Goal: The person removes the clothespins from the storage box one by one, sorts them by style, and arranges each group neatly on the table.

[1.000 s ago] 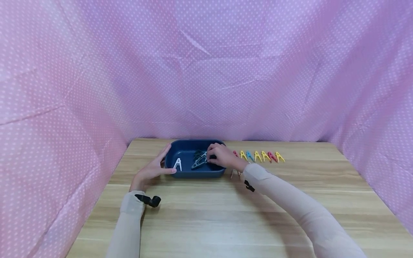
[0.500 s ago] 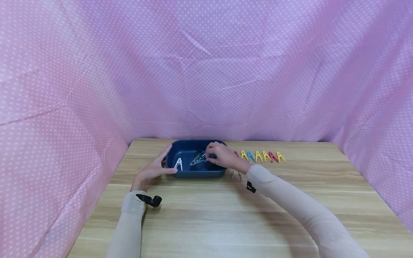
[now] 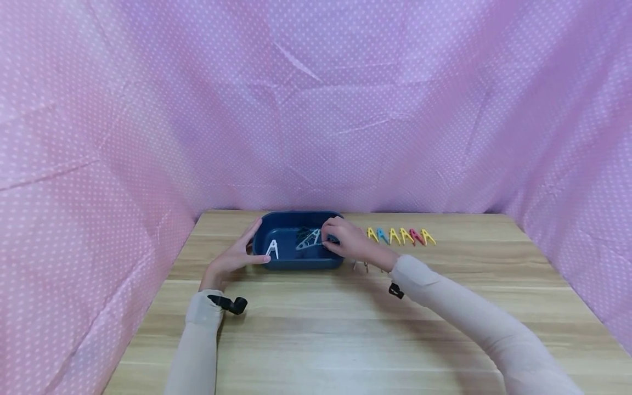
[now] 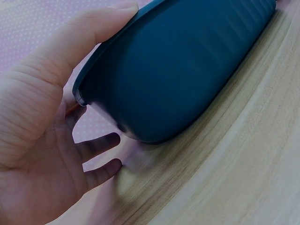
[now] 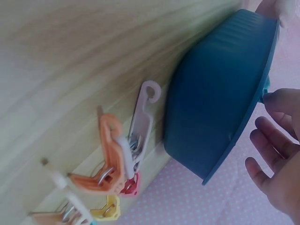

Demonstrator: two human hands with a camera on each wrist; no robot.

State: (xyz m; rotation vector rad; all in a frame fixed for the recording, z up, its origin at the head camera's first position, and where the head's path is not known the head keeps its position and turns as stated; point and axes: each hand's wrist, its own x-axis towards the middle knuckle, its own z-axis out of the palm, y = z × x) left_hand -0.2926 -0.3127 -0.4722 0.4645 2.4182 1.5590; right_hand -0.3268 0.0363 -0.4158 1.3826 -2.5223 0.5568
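My left hand (image 3: 237, 255) holds the left end of a dark blue plastic tub (image 3: 303, 264), thumb over the near rim and the other fingers along the outer end. In the left wrist view the thumb lies on the rim, two fingertips showing below. Over the tub's right end, my right hand (image 3: 345, 239) has thumb and index finger together at a grey-green clothes peg (image 3: 307, 241). Only a teal bit of the peg (image 5: 266, 89) shows between those fingertips in the right wrist view. A white peg (image 3: 272, 249) leans inside the tub's left end; darker pegs (image 3: 302, 233) lie behind the grey-green one.
Yellow, blue and red pegs stand in a row (image 3: 405, 236) right of the tub. A nearer row is mostly hidden by my right forearm; an orange peg (image 5: 110, 159) and a pale pink peg (image 5: 143, 117) show there. Pink dotted cloth (image 3: 316, 109) hangs around the wooden table (image 3: 306, 329).
My right hand has shifted a little to the right, and the grey-green peg has moved right and turned with it. My left hand stays on the tub's end.
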